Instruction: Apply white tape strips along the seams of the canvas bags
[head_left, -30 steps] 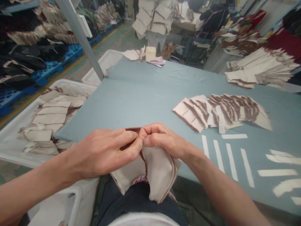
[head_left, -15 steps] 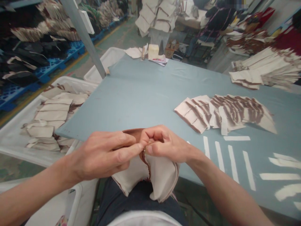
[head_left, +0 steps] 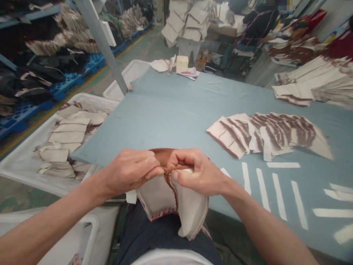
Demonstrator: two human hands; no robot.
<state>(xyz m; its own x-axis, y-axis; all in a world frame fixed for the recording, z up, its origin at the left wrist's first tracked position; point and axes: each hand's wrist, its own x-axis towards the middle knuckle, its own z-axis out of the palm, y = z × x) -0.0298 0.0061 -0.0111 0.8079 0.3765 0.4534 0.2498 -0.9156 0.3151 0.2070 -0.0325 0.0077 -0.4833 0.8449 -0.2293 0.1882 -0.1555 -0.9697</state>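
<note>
A cream fabric piece with brown edging (head_left: 190,206) hangs over my lap at the table's near edge, its brown inner side showing at the top. My left hand (head_left: 135,171) pinches its brown upper edge left of the middle seam. Close beside it, my right hand (head_left: 195,171) grips the same edge just right of that seam, thumb on the cream face. Both hands are closed, with fingertips nearly touching. The two cream panels spread apart below the seam. A small white strip (head_left: 131,197) sticks out under my left hand.
The blue-grey table (head_left: 165,110) carries a fanned row of similar cream pieces (head_left: 228,136), several white strips (head_left: 280,197) and a larger stack (head_left: 298,82) at the right. White tubs (head_left: 16,167) with more pieces stand left. A metal post (head_left: 107,55) rises at the table's far left corner.
My left hand's fingers, stretched out before, have curled in to pinch the brown edge. My right hand keeps its grip. The white strip has come into sight, and the view has shifted slightly left.
</note>
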